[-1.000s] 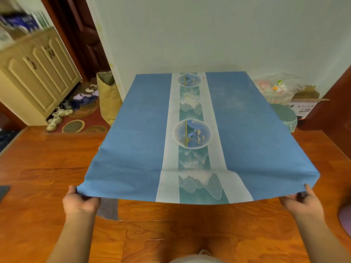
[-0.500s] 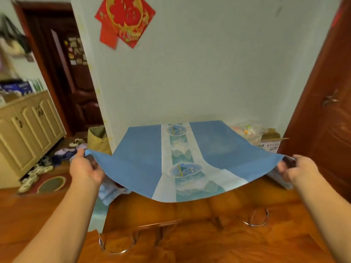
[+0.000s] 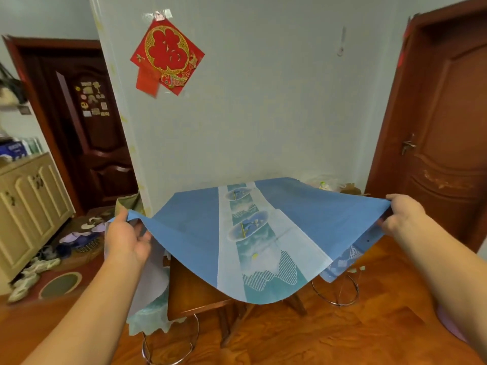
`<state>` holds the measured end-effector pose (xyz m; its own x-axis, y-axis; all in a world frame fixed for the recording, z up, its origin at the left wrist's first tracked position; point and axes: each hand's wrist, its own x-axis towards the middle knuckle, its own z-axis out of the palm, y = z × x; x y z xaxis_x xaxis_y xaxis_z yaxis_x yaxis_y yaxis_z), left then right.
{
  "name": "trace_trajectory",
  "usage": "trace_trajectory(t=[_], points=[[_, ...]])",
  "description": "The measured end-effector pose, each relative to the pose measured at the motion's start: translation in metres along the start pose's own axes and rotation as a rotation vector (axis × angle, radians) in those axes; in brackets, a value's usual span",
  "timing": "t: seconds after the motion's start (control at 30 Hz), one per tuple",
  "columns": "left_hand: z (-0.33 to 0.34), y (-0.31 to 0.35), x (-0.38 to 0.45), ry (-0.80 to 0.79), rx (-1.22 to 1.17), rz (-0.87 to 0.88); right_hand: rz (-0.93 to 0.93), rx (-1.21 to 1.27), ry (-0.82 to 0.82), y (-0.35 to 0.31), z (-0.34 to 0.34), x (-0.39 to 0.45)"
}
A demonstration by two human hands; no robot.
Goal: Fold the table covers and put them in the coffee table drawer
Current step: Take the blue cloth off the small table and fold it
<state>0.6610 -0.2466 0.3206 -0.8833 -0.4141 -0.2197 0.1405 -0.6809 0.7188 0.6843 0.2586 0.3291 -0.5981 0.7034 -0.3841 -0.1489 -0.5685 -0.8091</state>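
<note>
Since a moment ago, the blue table cover (image 3: 189, 233) has been lifted higher off the wooden surface (image 3: 189, 291), its near edge sagging in the middle. One near corner is pinched by the left hand (image 3: 126, 238), the other by the right hand (image 3: 403, 214), held wide apart.

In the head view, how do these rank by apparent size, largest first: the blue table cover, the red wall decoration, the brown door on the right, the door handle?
1. Blue table cover and brown door: similar, unsure.
2. Red wall decoration.
3. Door handle.
</note>
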Motion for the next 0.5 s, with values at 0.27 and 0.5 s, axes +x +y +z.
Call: trace_trajectory(t=[0.27,0.5], points=[[-0.073,0.022,-0.075,-0.024,-0.065,-0.049,-0.025,-0.100,-0.006,-0.015,-0.098,-0.082],[-0.132,0.034,-0.175,-0.054,0.000,-0.006,-0.039,-0.181,0.050,-0.027,-0.220,-0.159]])
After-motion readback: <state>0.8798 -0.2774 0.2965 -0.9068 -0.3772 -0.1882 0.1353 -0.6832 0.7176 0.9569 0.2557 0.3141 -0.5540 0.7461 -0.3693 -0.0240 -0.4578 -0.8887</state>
